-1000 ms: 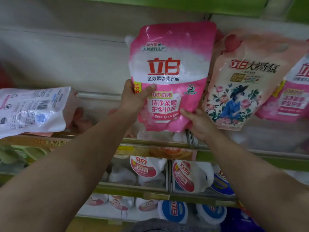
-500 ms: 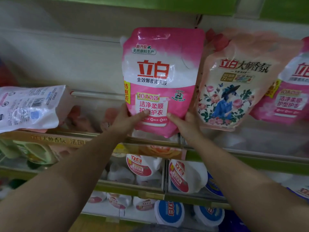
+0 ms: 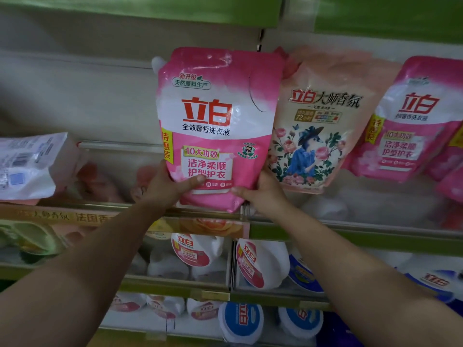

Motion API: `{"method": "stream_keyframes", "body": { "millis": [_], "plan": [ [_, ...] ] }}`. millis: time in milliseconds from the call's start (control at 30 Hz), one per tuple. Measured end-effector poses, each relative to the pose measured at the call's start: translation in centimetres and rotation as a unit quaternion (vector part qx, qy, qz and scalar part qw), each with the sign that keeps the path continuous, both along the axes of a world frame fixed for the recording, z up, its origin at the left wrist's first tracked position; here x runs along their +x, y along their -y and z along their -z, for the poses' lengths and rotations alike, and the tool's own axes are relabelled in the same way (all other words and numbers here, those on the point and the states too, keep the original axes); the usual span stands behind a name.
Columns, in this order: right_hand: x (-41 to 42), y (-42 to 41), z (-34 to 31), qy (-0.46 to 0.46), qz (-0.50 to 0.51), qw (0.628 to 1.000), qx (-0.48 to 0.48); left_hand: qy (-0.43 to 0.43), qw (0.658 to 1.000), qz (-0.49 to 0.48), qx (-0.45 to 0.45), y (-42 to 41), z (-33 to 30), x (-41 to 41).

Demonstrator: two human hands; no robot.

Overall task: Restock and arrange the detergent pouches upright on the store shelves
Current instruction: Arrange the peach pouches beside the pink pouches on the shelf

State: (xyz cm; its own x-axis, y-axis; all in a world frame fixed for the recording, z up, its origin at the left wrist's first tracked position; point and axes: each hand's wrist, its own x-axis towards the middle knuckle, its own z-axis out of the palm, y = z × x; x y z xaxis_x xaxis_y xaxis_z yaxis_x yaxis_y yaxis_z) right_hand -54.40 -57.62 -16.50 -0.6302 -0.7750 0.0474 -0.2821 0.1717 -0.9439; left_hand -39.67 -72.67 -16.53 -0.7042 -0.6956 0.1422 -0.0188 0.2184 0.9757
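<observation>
Upright, pink-and-white detergent pouch (image 3: 215,126).

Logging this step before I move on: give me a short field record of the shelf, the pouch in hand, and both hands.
held item: pink detergent pouch, upright, label facing out
left hand: grips pouch's lower left, thumb across the front
right hand: grips pouch's lower right corner
right neighbour: floral pouch, leaning, touching the held pouch
far left: white pouch lying on its side
shelf rail: just below the pouch's base
</observation>
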Motion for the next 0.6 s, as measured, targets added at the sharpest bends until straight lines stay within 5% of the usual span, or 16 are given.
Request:
{"method": "stream_keyframes", "body": {
  "millis": [233, 600],
  "plan": [
    [-0.9, -1.3, -1.1, 0.025, -0.049, 0.998, 0.016, -0.043, 0.996, -0.024, 0.072, -1.8, -1.1, -0.5],
    [-0.6, -0.4, -6.9, 0.086, -0.013, 0.989, -0.121, -0.085, 0.971, -0.138, 0.177, -1.5, -5.8, -1.4]
  ]
}}
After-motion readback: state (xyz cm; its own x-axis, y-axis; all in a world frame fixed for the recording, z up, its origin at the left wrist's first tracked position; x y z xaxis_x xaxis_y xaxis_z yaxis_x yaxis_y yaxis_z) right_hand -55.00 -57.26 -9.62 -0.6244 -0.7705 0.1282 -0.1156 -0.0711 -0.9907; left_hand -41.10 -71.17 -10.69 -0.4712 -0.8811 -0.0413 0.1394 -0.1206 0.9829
